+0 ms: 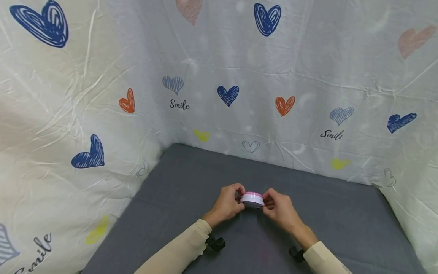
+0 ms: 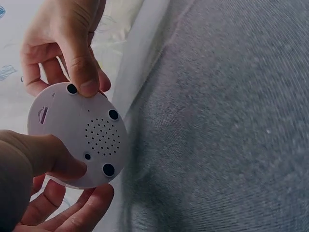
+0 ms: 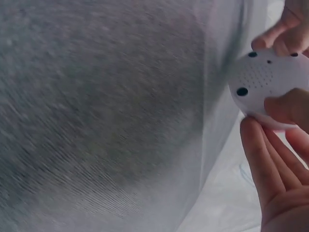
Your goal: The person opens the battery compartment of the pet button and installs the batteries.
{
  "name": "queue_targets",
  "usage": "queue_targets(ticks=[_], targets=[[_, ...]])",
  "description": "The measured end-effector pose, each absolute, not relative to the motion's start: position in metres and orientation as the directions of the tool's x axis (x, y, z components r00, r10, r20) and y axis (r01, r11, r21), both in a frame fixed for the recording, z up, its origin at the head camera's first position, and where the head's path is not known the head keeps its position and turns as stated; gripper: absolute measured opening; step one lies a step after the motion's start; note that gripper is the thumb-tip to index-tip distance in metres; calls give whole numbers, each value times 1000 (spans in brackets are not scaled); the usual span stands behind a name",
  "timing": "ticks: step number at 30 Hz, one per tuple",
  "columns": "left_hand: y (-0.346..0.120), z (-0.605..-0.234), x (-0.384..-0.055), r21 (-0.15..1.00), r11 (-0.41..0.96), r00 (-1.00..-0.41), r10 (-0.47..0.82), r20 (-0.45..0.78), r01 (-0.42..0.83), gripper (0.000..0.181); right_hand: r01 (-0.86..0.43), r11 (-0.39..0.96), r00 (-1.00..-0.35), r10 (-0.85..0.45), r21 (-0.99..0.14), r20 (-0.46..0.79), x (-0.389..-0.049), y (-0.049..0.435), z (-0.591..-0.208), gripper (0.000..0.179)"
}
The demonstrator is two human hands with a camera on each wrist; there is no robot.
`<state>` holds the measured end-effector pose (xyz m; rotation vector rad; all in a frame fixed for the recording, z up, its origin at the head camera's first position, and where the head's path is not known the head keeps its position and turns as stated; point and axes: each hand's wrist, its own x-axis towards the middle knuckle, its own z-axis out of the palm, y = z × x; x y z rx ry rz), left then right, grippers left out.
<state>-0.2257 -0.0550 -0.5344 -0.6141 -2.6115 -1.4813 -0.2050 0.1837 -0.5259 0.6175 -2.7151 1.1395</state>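
A small round device (image 1: 252, 199), white with a pink top, is held between both hands above the grey table. My left hand (image 1: 227, 201) pinches its left edge, thumb on the underside and fingers around the rim. On the opposite edge, my right hand (image 1: 281, 210) grips it between thumb and fingers. The left wrist view shows the white underside (image 2: 67, 113) with a patch of small holes, several dark round feet and a slotted catch. In the right wrist view, the same underside (image 3: 287, 77) appears partly covered by the right thumb. The pink top is mostly hidden there.
A dark grey cloth covers the table (image 1: 191, 175). Pale sheeting (image 1: 205, 49) printed with hearts and "Smile" hangs behind and along both sides. Dark wrist-worn pieces sit at the left wrist (image 1: 216, 243) and the right wrist (image 1: 296, 254).
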Motion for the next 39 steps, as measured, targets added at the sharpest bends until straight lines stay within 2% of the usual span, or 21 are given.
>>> queue_targets(ticks=[4, 9, 14, 19, 21, 32, 35, 39], targets=[[-56, -538, -227, 791, 466, -909, 317, 269, 397, 36, -470, 681, -880, -317, -561, 353, -200, 180, -529, 35], [-58, -540, -228, 763, 473, -890, 339, 305, 441, 37, -532, 750, -820, -340, -393, 461, -197, 175, -533, 38], [-59, -557, -237, 709, 460, -842, 367, 397, 535, 40, -536, 789, -792, -345, -302, 504, -198, 173, -537, 40], [-62, -572, -242, 639, 506, -815, 395, 424, 578, 43, -507, 809, -811, -331, -298, 482, -196, 171, -542, 42], [-63, -567, -239, 654, 518, -831, 410, 376, 552, 42, -501, 809, -822, -334, -308, 461, -195, 170, -542, 43], [-69, -605, -255, 639, 623, -865, 482, 140, 450, 44, -479, 802, -862, -353, -356, 365, -180, 173, -538, 44], [-70, -600, -252, 637, 617, -856, 497, 139, 462, 39, -501, 791, -850, -374, -352, 370, -179, 173, -539, 42], [-75, -576, -236, 659, 574, -841, 511, 177, 487, 28, -528, 773, -838, -410, -350, 359, -178, 175, -539, 35]])
